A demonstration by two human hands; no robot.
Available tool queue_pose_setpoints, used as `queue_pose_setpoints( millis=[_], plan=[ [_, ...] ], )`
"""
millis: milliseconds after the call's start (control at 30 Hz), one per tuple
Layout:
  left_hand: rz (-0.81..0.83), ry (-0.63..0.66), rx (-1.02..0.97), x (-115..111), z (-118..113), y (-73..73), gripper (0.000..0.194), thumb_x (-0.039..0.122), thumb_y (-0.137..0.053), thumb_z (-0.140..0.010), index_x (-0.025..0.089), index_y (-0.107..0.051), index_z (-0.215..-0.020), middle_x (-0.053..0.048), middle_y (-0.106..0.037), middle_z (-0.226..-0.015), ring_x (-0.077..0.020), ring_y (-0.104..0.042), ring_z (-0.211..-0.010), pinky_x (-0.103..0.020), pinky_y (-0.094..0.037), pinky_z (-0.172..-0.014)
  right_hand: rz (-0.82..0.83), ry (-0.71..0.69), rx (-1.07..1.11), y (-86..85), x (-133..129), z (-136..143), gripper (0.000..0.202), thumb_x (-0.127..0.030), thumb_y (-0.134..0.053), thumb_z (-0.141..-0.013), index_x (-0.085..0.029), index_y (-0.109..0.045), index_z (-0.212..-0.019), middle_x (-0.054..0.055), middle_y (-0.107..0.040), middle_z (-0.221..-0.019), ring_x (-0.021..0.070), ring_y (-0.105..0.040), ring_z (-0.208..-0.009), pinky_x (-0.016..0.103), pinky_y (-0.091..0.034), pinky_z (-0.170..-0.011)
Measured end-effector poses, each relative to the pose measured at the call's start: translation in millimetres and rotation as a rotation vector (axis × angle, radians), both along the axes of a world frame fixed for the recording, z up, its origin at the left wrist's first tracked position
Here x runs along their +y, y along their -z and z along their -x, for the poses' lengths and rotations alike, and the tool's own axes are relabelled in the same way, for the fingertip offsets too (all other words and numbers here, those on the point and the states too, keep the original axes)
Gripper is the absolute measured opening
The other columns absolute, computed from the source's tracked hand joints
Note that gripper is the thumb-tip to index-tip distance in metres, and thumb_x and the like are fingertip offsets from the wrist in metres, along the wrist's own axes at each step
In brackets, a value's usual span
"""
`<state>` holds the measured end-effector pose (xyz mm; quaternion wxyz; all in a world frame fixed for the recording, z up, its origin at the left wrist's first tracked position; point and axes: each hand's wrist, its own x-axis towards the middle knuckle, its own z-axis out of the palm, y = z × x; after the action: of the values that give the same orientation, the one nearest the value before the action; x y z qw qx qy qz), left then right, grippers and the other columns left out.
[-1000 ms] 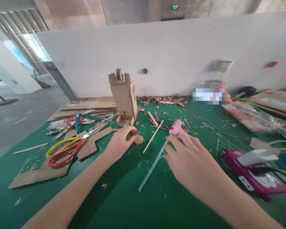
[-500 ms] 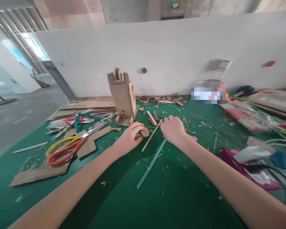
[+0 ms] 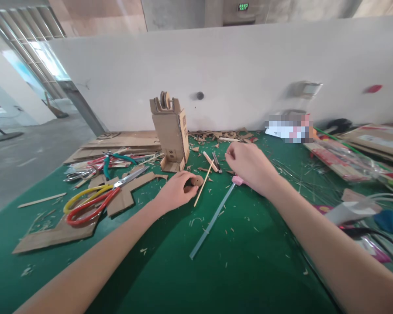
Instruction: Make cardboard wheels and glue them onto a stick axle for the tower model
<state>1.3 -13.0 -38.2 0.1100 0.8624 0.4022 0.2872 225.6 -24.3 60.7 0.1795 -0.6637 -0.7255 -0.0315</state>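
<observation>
Green table [image 3: 170,279], clutter on 3 sides, 2 hands at the middle

White panel [image 3: 236,78] walls off the table's far edge. Left edge slants; grey floor [image 3: 29,157] shows beyond it. Most room: a broad green stretch between and below the forearms, flecked with shavings [image 3: 143,251]. Tighter ahead: cardboard tower [image 3: 168,137] upright just beyond the left hand [image 3: 178,192], scrap pile [image 3: 212,136] along the panel. Left flank: cut cardboard [image 3: 60,231], scissors [image 3: 118,184] lying partly across it, blades pointing toward the tower.

Right hand [image 3: 252,165]: fingers drawn in, about half curled, wrist bent. Cannot tell whether the fingertips pinch anything.

Left hand: thumb and fingers bent into a C, gripping a cardboard disc [image 3: 198,179].

Translucent stick [image 3: 211,224] lies slantwise, far end at a pink tool [image 3: 237,180], the latter mostly hidden by the right hand. Thin wooden stick [image 3: 203,183] lies between the hands. Disc, smallest: at the left fingertips, just beside the wooden stick, near mid-table; whether it touches the surface, cannot tell.
</observation>
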Motion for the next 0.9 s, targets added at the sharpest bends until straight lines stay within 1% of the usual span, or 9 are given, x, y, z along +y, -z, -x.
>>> queue_pose_setpoints(
  millis=[67,133,267,333,400,533,667,767,900],
  plan=[
    [-0.012,-0.006,0.011,-1.8,0.2,0.7,0.021,0.028,-0.056,-0.084,0.020,-0.062,-0.101,-0.010,-0.065,-0.103,-0.0236,-0.062,-0.096,-0.040,-0.051,-0.085,-0.047,-0.062,0.248,-7.5,-0.3,-4.7,0.016,-0.026,-0.055,-0.086,-0.017,-0.066,-0.076,0.006,-0.066,-0.073,0.0204,-0.060,-0.072,0.031,-0.042,-0.068],
    [-0.029,-0.013,0.023,-3.6,0.1,1.3,0.019,0.029,-0.056,-0.084,0.020,-0.063,-0.099,-0.009,-0.065,-0.101,-0.0237,-0.061,-0.096,-0.040,-0.051,-0.086,-0.055,-0.125,0.529,-5.8,1.8,-4.4,0.020,-0.035,-0.059,-0.085,-0.018,-0.064,-0.073,0.003,-0.062,-0.068,0.0178,-0.057,-0.069,0.031,-0.043,-0.067],
    [-0.105,-0.051,0.044,-6.6,-0.6,1.9,0.018,0.027,-0.054,-0.085,0.019,-0.063,-0.099,-0.009,-0.064,-0.099,-0.0243,-0.062,-0.097,-0.041,-0.050,-0.087,0.034,-0.248,1.280,16.5,8.6,15.1,0.020,-0.037,-0.045,-0.093,-0.022,-0.050,-0.081,-0.002,-0.054,-0.068,0.0117,-0.054,-0.061,0.026,-0.046,-0.058],
    [-0.144,-0.056,0.032,-6.9,-1.2,2.0,0.021,0.025,-0.055,-0.085,0.019,-0.061,-0.103,-0.011,-0.063,-0.108,-0.0250,-0.061,-0.103,-0.042,-0.050,-0.089,0.061,-0.287,1.486,27.3,11.0,29.8,0.017,-0.036,-0.046,-0.094,-0.024,-0.047,-0.082,-0.007,-0.042,-0.061,0.0085,-0.045,-0.051,0.020,-0.040,-0.048],
    [-0.149,-0.036,0.023,-6.5,-1.8,2.2,0.022,0.024,-0.055,-0.084,0.020,-0.061,-0.104,-0.011,-0.063,-0.117,-0.0248,-0.060,-0.108,-0.042,-0.049,-0.092,0.080,-0.312,1.587,34.1,13.6,42.8,0.019,-0.038,-0.050,-0.092,-0.024,-0.047,-0.080,-0.009,-0.031,-0.056,0.0063,-0.032,-0.043,0.016,-0.027,-0.039],
    [-0.077,-0.011,0.049,-5.6,-2.4,2.7,0.019,0.025,-0.052,-0.087,0.022,-0.065,-0.101,-0.005,-0.068,-0.114,-0.0221,-0.062,-0.107,-0.038,-0.047,-0.095,0.269,-0.330,1.705,41.0,24.2,57.7,0.031,-0.044,-0.054,-0.087,-0.020,-0.050,-0.068,-0.009,-0.029,-0.047,0.0050,-0.019,-0.037,0.019,-0.009,-0.036],
    [-0.045,-0.026,0.053,-4.6,-2.7,2.4,0.022,0.022,-0.050,-0.087,0.021,-0.065,-0.103,-0.005,-0.069,-0.113,-0.0217,-0.064,-0.105,-0.035,-0.047,-0.093,0.323,-0.387,1.876,49.5,35.8,67.0,0.043,-0.032,-0.044,-0.086,-0.021,-0.033,-0.046,-0.008,-0.019,-0.038,0.0065,-0.013,-0.035,0.024,-0.008,-0.036],
    [-0.002,-0.022,0.045,-2.8,-3.2,0.9,0.021,0.019,-0.053,-0.084,0.020,-0.067,-0.100,-0.005,-0.071,-0.104,-0.0203,-0.066,-0.094,-0.031,-0.049,-0.085,0.294,-0.464,1.916,57.7,37.4,75.2,0.042,-0.025,-0.040,-0.081,-0.022,-0.023,-0.043,-0.007,-0.017,-0.037,0.0075,-0.013,-0.035,0.025,-0.011,-0.037],
    [0.044,0.000,0.021,-0.7,-4.4,-2.1,0.017,0.016,-0.054,-0.082,0.020,-0.068,-0.091,-0.004,-0.072,-0.094,-0.0182,-0.066,-0.085,-0.027,-0.050,-0.076,0.275,-0.493,1.917,68.1,34.7,81.3,0.041,-0.024,-0.039,-0.078,-0.022,-0.020,-0.042,-0.006,-0.018,-0.037,0.0079,-0.016,-0.036,0.025,-0.014,-0.038]
  ],
)
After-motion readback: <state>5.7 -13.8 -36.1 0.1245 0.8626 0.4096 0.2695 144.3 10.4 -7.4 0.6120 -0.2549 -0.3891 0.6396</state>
